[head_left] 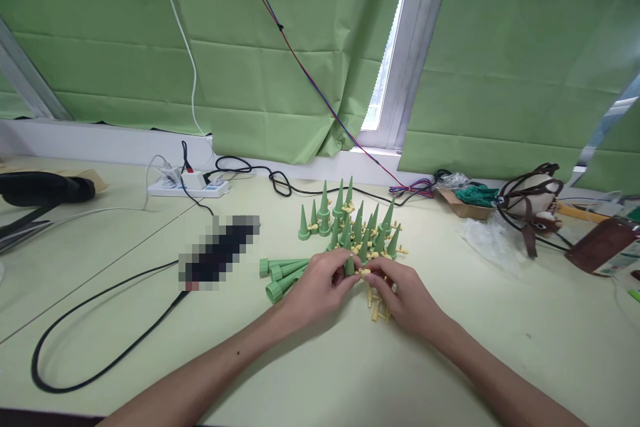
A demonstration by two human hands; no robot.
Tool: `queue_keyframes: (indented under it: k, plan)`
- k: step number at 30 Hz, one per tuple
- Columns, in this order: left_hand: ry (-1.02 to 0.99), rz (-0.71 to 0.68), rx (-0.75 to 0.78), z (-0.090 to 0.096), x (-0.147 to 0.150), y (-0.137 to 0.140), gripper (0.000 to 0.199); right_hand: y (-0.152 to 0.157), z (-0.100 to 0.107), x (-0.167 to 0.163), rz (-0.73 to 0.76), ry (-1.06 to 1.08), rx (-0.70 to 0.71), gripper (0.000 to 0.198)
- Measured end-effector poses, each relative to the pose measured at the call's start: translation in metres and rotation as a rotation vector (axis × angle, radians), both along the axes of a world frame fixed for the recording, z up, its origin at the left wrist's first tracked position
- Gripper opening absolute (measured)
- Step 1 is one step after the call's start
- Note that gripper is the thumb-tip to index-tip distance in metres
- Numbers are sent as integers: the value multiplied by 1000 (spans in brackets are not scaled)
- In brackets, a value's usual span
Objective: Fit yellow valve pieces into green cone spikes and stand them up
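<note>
Just in front of the group, my left hand point(317, 287) is closed around a green plastic watering spike point(349, 266), its tip pointing up. Thumb and finger of my right hand point(410, 297) pinch a small yellow valve point(364, 272) at the side of that spike; whether it is seated in the spike I cannot tell. Behind both hands stand several green cone-shaped spikes point(325, 203), many with yellow valves at their sides. Several longer green spikes point(283, 270) lie beside my left hand. Loose yellow valves point(375, 313) lie under my right hand.
A black cable point(107, 290) loops over the table at left, by a pixelated dark object point(220, 250). At the back are a white power strip point(190, 188) and trailing wires. On the right lie a clear plastic bag point(493, 243), a cardboard box point(463, 207) and a brown bottle point(603, 245).
</note>
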State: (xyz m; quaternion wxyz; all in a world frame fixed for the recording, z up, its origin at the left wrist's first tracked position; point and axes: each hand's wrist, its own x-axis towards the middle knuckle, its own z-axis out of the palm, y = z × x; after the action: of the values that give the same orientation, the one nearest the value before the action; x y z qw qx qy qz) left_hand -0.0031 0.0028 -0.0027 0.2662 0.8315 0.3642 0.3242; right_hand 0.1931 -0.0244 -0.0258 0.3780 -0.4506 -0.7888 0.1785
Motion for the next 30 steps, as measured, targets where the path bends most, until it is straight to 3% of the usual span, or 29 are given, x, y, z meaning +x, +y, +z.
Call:
queue_keyframes:
  k: [11, 30]
  plan:
    - [-4, -15, 44, -1, 0, 0, 11, -1, 2, 1, 14, -2, 29, 10]
    - [74, -68, 76, 2, -2, -1, 16, 2, -3, 5, 2, -106, 44, 15]
